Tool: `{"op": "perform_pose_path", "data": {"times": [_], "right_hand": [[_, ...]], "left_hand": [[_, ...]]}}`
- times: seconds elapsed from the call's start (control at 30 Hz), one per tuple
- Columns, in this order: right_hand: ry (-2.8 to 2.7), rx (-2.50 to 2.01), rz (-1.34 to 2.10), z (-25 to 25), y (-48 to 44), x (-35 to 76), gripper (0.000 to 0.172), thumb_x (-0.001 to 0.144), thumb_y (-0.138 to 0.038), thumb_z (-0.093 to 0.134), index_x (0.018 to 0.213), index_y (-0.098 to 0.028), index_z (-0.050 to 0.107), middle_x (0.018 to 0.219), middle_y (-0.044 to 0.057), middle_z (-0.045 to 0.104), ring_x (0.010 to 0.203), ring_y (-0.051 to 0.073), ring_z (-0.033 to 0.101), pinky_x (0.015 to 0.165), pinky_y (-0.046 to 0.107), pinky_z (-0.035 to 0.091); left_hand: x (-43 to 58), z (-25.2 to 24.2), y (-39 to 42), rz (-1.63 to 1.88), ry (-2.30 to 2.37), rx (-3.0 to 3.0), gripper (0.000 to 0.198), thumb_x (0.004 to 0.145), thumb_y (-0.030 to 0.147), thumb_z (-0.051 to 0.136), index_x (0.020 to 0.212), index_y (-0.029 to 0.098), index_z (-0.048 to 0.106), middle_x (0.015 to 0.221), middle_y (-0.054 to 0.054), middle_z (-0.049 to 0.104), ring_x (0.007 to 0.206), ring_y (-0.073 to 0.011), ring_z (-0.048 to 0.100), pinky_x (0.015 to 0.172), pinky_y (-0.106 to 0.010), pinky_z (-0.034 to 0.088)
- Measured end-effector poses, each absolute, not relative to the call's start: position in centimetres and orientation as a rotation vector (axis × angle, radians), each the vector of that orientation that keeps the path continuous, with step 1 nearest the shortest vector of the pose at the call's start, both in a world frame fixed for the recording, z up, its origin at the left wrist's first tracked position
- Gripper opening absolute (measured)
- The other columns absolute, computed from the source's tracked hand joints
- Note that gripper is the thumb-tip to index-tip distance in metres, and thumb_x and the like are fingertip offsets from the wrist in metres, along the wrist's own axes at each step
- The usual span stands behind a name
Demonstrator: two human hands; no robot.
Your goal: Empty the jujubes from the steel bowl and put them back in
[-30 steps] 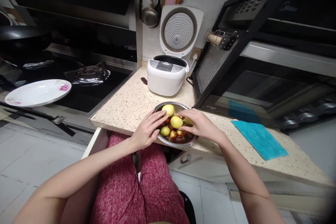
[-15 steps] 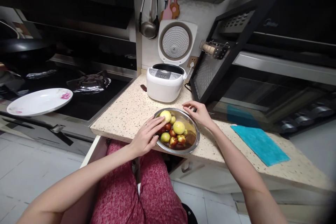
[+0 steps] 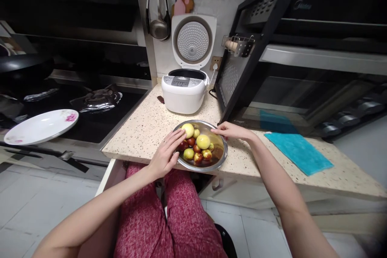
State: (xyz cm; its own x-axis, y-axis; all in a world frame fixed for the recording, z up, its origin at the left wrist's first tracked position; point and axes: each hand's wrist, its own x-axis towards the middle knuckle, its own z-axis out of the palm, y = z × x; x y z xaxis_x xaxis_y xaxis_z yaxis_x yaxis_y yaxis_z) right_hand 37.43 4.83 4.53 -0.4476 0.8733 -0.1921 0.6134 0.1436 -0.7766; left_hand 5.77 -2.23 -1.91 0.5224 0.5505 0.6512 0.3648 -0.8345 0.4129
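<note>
A shallow metal bowl stands at the counter's front edge. In it lie several fruits that look like jujubes, some reddish-brown, some green, with larger pale yellow-green round fruits such as the yellow fruit. My left hand lies across the bowl's left rim, fingers stretched out, fingertips touching the upper-left yellow-green fruit. On the right, my right hand has its fingers over the far right rim, closed on the bowl's edge. Its thumb is partly hidden.
Behind the bowl stands a white rice cooker, lid raised. A teal cloth lies at the right, below a black oven. A white oval plate rests by the stove. A drawer is open beside my legs.
My right hand has come down from just beyond the bowl onto its right rim. My left hand stays on the fruit. The view has shifted slightly.
</note>
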Motion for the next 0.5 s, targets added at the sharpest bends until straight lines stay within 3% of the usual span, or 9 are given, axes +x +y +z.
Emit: {"op": "perform_pose_path", "data": {"times": [0.1,0.3,0.5], "right_hand": [[-1.927,-1.454,1.413,4.2,3.6,37.9,0.055,0.069,-0.063,0.077,0.048,-0.017,0.055,0.041,0.0,0.053,0.039,0.009,0.044,0.042,0.022,0.033],[-1.441,-1.467,1.262,4.7,2.5,37.5,0.041,0.064,-0.045,0.074,0.042,-0.02,0.051,0.032,-0.004,0.042,0.03,0.007,0.034,0.034,0.021,0.026],[-1.498,-1.486,1.169,8.8,2.3,36.0,0.036,0.067,-0.033,0.07,0.038,-0.019,0.051,0.03,0.0,0.046,0.029,0.008,0.041,0.032,0.019,0.029]], "left_hand": [[6.0,-1.9,-2.1,1.234,0.787,2.504,0.054,0.105,0.032,0.033,0.158,0.023,0.027,0.161,-0.011,0.037,0.153,-0.0292,0.029,0.125,-0.06,0.027],[6.7,-1.8,-0.9,1.188,0.899,2.309,0.064,0.104,0.038,0.043,0.161,0.027,0.014,0.167,-0.011,0.023,0.154,-0.0296,0.026,0.127,-0.058,0.026],[7.8,-2.3,1.5,1.12,0.761,2.06,0.088,0.093,0.051,0.064,0.16,0.025,0.013,0.166,-0.019,0.02,0.153,-0.0376,0.027,0.122,-0.064,0.031]]}}
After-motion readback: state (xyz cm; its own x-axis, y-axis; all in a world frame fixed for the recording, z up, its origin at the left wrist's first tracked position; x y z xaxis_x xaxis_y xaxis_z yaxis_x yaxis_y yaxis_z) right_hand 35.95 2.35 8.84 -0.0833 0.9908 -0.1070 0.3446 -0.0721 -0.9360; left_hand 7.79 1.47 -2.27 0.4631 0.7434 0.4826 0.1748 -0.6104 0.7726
